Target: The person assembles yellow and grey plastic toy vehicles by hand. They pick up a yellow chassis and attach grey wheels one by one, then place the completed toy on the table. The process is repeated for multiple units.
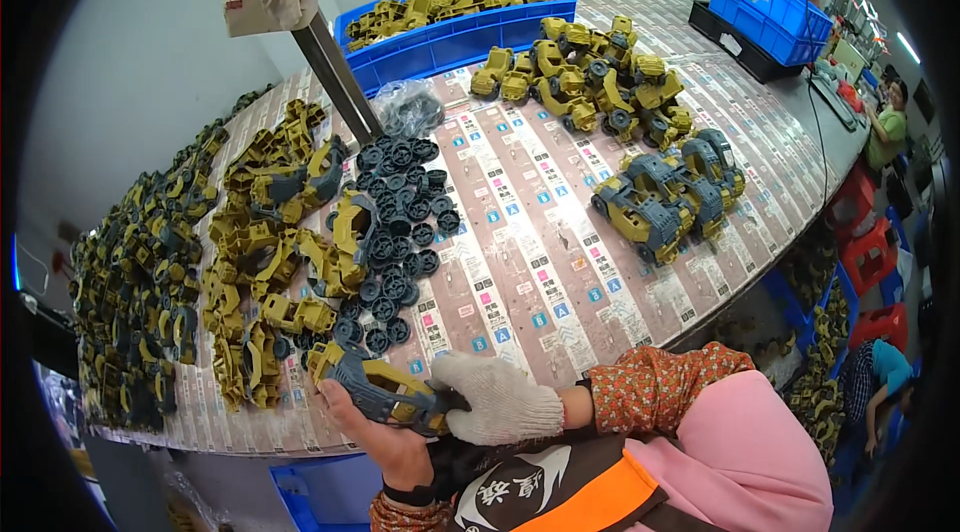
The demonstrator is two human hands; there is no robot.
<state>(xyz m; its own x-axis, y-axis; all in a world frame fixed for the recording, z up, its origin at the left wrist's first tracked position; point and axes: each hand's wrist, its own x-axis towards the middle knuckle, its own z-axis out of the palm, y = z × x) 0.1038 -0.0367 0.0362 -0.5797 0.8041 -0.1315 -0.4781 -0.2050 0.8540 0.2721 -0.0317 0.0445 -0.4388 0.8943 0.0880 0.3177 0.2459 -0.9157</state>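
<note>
My bare left hand holds a yellow and dark grey toy vehicle body from below, with the thumb along its left end. My right hand, in a white knitted glove, is closed around the right end of the same body. Its fingertips, and whatever small part may be under them, are hidden. Just beyond the toy lies a heap of dark grey toy wheels. Left of the wheels are loose yellow body shells, some with grey parts fitted.
A blue crate of yellow parts stands behind a metal post. Yellow vehicles with wheels are piled at the back right, near grey-topped vehicles. More bodies cover the far left. Stacked blue crates stand on the right.
</note>
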